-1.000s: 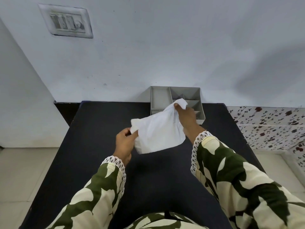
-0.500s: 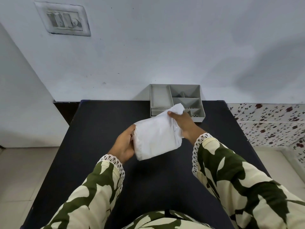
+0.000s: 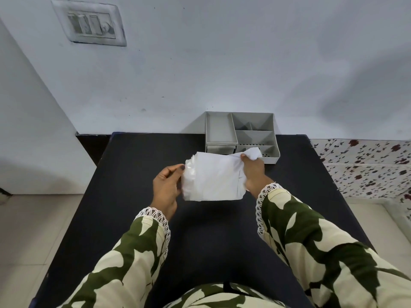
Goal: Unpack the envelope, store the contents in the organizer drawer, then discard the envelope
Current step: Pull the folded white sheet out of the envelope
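Note:
A white, crumpled envelope hangs in the air above the black table, in front of the grey organizer. My left hand grips its blurred left edge. My right hand pinches its upper right corner, which rises over the organizer's front right compartment. The organizer stands at the table's far edge against the wall, with several open compartments on top and a small drawer in its front left; whether the drawer is pulled out I cannot tell. What the envelope holds is hidden.
A white wall with a switch plate rises behind the table. A flower-patterned cloth surface lies to the right. Pale floor tiles show on the left, beyond the table's edge.
The envelope has turned from a steep tilt to nearly level and moved slightly right. My left hand has slid along its left edge, which now looks blurred.

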